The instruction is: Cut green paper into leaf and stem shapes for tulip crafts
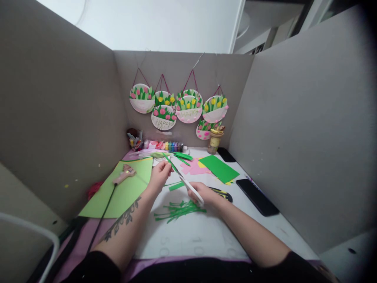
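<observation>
My left hand (pixel 161 173) pinches a narrow green paper strip (pixel 168 158) that slants up and to the left. In my right hand (pixel 200 193) is a pair of white-handled scissors (pixel 190 186), its blades pointing up and left to the strip beside my left fingers. Below both hands lies a loose pile of thin cut green paper pieces (pixel 179 210). A wider green strip (pixel 176 186) rests on the table between the hands. Behind my right hand, a black and yellow tool (pixel 222 194) is partly hidden.
Light green sheets (pixel 100 204) bear a glue gun (pixel 125 175) with a cord at left. Green paper (pixel 219 168) and pink paper (pixel 193 166) lie ahead. Two dark phones, the nearer one (pixel 257 197), sit right. Paper-plate flower baskets (pixel 189 108) hang on the grey back panel.
</observation>
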`<state>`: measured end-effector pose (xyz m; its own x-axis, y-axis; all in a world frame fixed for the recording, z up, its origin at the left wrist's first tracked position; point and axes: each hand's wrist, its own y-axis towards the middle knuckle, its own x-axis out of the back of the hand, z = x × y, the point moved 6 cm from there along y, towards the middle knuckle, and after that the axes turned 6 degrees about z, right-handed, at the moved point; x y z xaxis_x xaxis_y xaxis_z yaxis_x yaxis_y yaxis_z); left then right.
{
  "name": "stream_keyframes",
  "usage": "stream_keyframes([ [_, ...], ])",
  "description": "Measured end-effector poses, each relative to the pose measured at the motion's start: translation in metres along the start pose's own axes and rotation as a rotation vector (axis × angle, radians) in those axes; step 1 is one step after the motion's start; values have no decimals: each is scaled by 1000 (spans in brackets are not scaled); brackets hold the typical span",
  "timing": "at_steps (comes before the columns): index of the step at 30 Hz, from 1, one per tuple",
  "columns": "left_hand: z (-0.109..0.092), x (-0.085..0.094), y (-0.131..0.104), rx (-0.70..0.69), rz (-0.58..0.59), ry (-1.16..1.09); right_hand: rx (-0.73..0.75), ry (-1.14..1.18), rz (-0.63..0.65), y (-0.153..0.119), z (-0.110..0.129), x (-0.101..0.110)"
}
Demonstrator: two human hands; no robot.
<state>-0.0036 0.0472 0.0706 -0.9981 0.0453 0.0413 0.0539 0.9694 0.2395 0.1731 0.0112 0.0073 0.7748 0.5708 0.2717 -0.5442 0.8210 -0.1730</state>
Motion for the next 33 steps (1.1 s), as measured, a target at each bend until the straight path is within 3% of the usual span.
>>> stream_keyframes([
  [7,-7,10,2,-84,-60,77,25,-35,-3,2,-4,-1],
  [16,-3,3,0,-85,-1,60,51,0,41,6,-7,-5],
  [33,-2,3,1,-97,-17,88,71,-16,27,16,-17,-6],
])
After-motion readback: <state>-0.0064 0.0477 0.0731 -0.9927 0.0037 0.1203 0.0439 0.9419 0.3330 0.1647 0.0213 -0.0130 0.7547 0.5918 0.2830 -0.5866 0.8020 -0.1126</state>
